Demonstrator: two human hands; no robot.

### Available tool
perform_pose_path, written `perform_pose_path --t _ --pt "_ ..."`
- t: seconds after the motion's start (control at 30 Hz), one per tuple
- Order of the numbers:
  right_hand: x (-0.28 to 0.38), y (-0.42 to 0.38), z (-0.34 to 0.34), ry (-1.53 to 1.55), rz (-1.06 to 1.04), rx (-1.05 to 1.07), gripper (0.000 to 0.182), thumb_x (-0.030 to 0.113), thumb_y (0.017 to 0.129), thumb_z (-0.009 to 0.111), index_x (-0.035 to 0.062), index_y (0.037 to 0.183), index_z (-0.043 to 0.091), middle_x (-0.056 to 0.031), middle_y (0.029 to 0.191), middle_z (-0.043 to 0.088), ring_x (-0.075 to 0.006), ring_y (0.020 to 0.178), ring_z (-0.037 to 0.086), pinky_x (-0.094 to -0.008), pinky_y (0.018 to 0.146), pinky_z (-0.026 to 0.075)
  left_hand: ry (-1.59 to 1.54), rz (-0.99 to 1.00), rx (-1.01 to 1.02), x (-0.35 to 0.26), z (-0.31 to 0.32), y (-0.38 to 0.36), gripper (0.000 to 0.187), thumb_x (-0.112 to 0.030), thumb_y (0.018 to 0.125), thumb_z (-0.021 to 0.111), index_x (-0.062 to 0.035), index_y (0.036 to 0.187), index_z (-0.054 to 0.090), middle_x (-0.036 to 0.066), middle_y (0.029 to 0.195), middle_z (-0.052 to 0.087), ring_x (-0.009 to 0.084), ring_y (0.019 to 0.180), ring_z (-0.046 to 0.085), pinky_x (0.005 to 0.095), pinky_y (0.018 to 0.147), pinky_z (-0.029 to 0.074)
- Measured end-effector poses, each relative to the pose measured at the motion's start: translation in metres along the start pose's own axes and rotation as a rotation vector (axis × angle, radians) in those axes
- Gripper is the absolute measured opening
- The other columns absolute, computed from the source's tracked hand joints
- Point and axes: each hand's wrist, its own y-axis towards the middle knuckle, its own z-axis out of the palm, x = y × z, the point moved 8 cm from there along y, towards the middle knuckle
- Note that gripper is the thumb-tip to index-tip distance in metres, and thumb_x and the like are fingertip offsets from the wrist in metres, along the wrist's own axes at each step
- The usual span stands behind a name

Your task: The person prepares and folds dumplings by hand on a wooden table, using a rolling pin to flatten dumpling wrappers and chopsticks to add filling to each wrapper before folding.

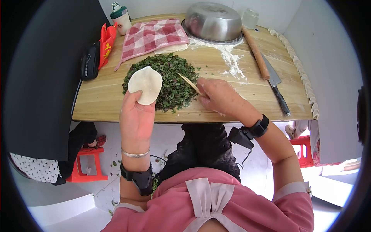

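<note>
A round, flat dough wrapper (145, 85) lies across the fingers of my left hand (136, 116), the thumb resting on its lower edge. Behind and beside it, a large heap of chopped green leaves (174, 73) spreads over the wooden table (104, 104). My right hand (218, 96) is closed around a pair of chopsticks (189, 84), whose tips point left over the heap. The wrapper's surface looks bare.
A checkered cloth (154, 36) partly covers more wrappers (172, 49). Behind stands an upturned metal basin (213, 21) near scattered flour (232, 62). A rolling pin (256, 54) and a knife (279, 91) lie to the right. Folded dumplings (299, 67) line the right edge.
</note>
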Motion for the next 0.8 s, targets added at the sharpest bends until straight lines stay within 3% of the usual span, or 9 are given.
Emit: perform_pose_path --t 0.1,0.17,0.3,0.37,0.43,0.63,0.8 --pt "-0.015 0.009 0.005 -0.032 0.05 0.0 0.023 0.014 0.077 0.065 0.0035 0.09 0.05 -0.0167 0.078 0.058 -0.0388 0.079 0.057 -0.047 0.069 0.045 -0.014 -0.027 -0.007 0.002 -0.003 -0.005 0.044 0.002 0.088 0.043 0.0058 0.132 0.041 0.018 0.135 0.048 0.0294 0.126 0.047 0.0402 0.108 0.039" --pt "-0.013 0.011 -0.003 -0.07 -0.033 -0.167 0.025 0.015 0.077 0.066 0.0036 0.092 0.049 -0.0165 0.076 0.058 -0.0392 0.078 0.057 -0.0473 0.069 0.045 -0.01 -0.038 -0.009 0.005 -0.004 -0.006 0.044 0.002 0.088 0.042 0.0055 0.132 0.04 0.018 0.135 0.048 0.0298 0.126 0.047 0.0405 0.109 0.038" --pt "0.026 0.008 -0.014 -0.023 -0.128 -0.188 0.028 0.017 0.077 0.066 0.001 0.094 0.05 -0.0214 0.078 0.06 -0.0407 0.08 0.059 -0.0487 0.07 0.047 -0.012 -0.043 -0.029 0.014 -0.006 -0.01 0.042 0.002 0.087 0.04 0.0057 0.129 0.043 0.017 0.132 0.049 0.0289 0.125 0.048 0.0408 0.107 0.038" --pt "0.024 0.011 0.004 0.071 0.049 -0.004 0.031 0.019 0.077 0.067 -0.0003 0.094 0.05 -0.0217 0.078 0.06 -0.0406 0.08 0.06 -0.0484 0.07 0.047 -0.004 -0.047 -0.04 0.018 -0.005 -0.013 0.042 0.001 0.087 0.04 0.0055 0.129 0.043 0.017 0.133 0.049 0.029 0.125 0.047 0.041 0.107 0.038" --pt "0.019 0.014 0.014 0.044 0.059 -0.036 0.032 0.018 0.079 0.068 0.0006 0.101 0.053 -0.0195 0.076 0.06 -0.0396 0.079 0.06 -0.0456 0.07 0.047 -0.02 -0.065 -0.009 0.022 0.0 -0.015 0.042 -0.001 0.088 0.039 0.005 0.13 0.042 0.017 0.133 0.049 0.0289 0.125 0.047 0.0411 0.107 0.038" --pt "0.017 0.023 0.005 0.121 -0.007 -0.145 0.02 0.013 0.081 0.066 -0.0002 0.094 0.056 -0.0203 0.076 0.06 -0.039 0.076 0.059 -0.0445 0.068 0.047 -0.089 -0.131 0.003 0.029 0.004 -0.017 0.039 -0.006 0.093 0.04 0.0033 0.13 0.043 0.015 0.132 0.05 0.0273 0.125 0.047 0.0416 0.107 0.037" --pt "0.011 0.029 -0.025 0.319 0.065 -0.173 0.015 0.008 0.081 0.065 0.0003 0.093 0.058 -0.016 0.07 0.059 -0.0286 0.067 0.061 -0.0373 0.063 0.047 -0.134 -0.178 0.002 0.039 0.006 -0.017 0.037 -0.013 0.097 0.04 0.0026 0.13 0.043 0.015 0.132 0.051 0.0261 0.125 0.047 0.0414 0.108 0.036"
